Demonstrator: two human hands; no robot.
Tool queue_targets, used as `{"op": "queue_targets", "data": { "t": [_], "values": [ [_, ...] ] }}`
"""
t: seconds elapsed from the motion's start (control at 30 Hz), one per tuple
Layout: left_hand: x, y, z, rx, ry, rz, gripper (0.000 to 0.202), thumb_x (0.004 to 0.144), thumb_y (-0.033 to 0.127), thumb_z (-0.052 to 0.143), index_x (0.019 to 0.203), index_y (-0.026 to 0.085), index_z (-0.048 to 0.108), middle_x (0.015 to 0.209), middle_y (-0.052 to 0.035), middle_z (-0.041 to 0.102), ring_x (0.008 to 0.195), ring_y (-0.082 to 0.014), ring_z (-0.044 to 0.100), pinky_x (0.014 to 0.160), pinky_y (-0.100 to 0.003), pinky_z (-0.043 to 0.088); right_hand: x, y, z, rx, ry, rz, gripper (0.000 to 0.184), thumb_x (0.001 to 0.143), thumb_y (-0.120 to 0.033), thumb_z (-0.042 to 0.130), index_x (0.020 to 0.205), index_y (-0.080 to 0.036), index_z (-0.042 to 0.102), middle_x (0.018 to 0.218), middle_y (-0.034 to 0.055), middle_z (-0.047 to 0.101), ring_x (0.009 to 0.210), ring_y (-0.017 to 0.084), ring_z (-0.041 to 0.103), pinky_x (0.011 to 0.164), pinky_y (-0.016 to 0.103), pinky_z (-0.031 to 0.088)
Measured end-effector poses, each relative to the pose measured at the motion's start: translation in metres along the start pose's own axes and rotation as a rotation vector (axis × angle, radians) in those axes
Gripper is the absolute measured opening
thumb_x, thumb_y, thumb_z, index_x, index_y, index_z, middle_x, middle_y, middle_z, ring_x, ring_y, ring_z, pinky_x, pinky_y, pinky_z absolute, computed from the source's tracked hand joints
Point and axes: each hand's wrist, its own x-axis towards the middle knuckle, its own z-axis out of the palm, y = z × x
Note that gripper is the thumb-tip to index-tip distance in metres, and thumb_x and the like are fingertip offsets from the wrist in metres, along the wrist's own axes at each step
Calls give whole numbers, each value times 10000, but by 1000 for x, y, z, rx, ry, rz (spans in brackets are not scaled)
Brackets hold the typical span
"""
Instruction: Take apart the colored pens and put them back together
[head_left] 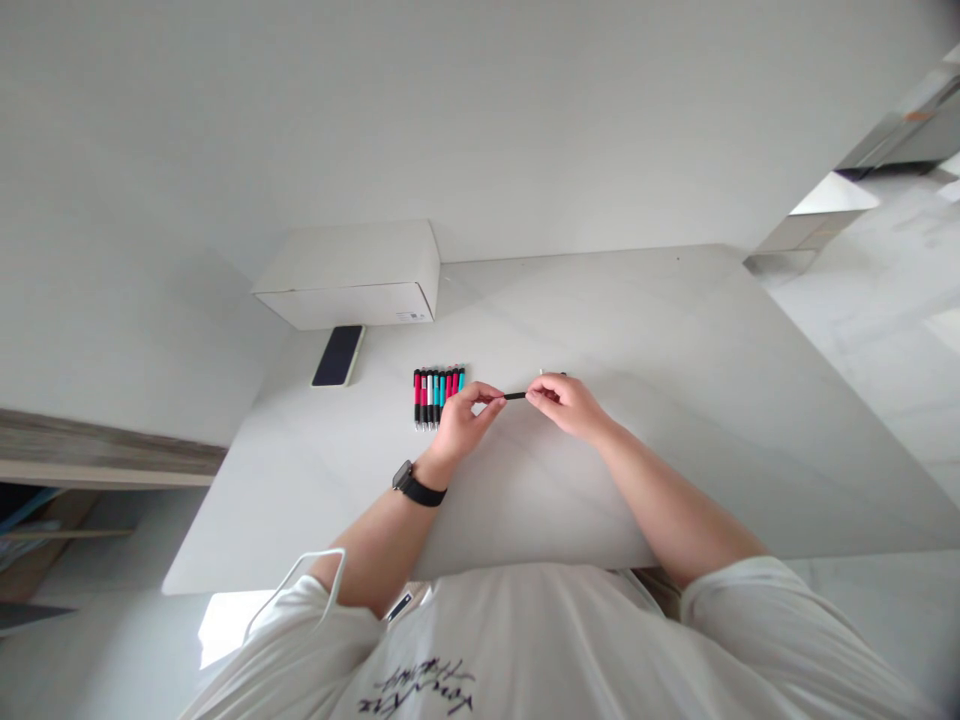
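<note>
My left hand (463, 422) and my right hand (566, 405) hover over the white table, pinching a thin black pen (514, 396) between them. The pen lies roughly level, and both hands hide its ends. Just beyond my left hand's fingers stands a tight row of several pens (437, 397) with red, black, white and teal barrels, lying side by side on the tabletop. My left hand partly covers the row's near right end.
A white cardboard box (349, 277) sits against the wall at the table's far edge, with a black-screened phone (338, 356) beside it. A black watch (415, 486) circles my left wrist. The table's left corner drops to the floor.
</note>
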Motion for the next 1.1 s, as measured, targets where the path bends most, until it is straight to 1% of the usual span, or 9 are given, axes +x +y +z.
{"op": "queue_targets", "data": {
  "t": [0.2,0.33,0.5,0.6,0.67,0.77,0.87,1.03,1.1],
  "values": [
    [0,-9,1,-148,-10,-100,267,881,450,785,957,197,746,926,-69,759,872,-195,717,779,-306,571,-1,4,5,-48,147,-156,186,991,-397,627,941,-244,720,847,26,669,714,165,587,689,294,460],
    [0,-10,1,-196,-21,-123,261,869,440,800,929,193,740,907,-66,755,851,-190,708,749,-298,559,-3,3,6,-54,184,-198,134,982,-367,647,992,-256,722,896,35,680,722,169,596,709,306,481],
    [0,-8,1,-203,-22,-97,260,874,435,795,932,190,731,918,-71,751,859,-190,703,766,-307,559,-5,2,6,-49,144,-136,196,967,-412,664,1074,-250,689,972,29,701,673,143,583,682,292,479],
    [0,-7,1,-183,-32,-77,247,881,424,790,933,192,724,928,-69,750,872,-189,702,803,-318,558,-4,0,6,-85,100,-114,250,1024,-441,564,946,-238,687,853,23,685,687,155,591,666,289,452],
    [0,-7,1,-170,-35,-69,241,888,422,784,933,194,720,929,-69,748,872,-188,699,812,-321,557,-4,-1,7,-102,100,-123,284,1036,-444,534,910,-238,684,814,26,672,704,165,595,676,294,450],
    [0,-8,1,-166,-22,-64,245,893,428,778,935,195,716,932,-71,747,872,-190,699,803,-321,559,-4,-1,9,-70,120,-134,220,1003,-442,586,1036,-248,684,921,41,700,726,168,607,709,299,483],
    [0,-9,1,-161,-21,-58,243,893,426,778,936,196,713,933,-69,745,880,-193,702,807,-324,560,-5,0,9,-29,99,-99,272,971,-449,635,1163,-257,647,1012,43,717,706,158,613,697,295,499],
    [0,-9,2,-125,-32,-48,221,893,412,781,929,204,716,921,-55,744,867,-186,695,814,-323,548,-5,0,11,-60,62,-85,213,1023,-431,541,1004,-250,651,877,25,705,720,167,625,685,289,480],
    [0,-9,2,-114,-25,-56,219,892,414,780,926,206,719,916,-53,744,856,-184,692,802,-320,544,-5,0,11,-56,87,-108,191,998,-411,575,1082,-251,639,960,42,718,723,167,625,692,294,491]
  ]
}}
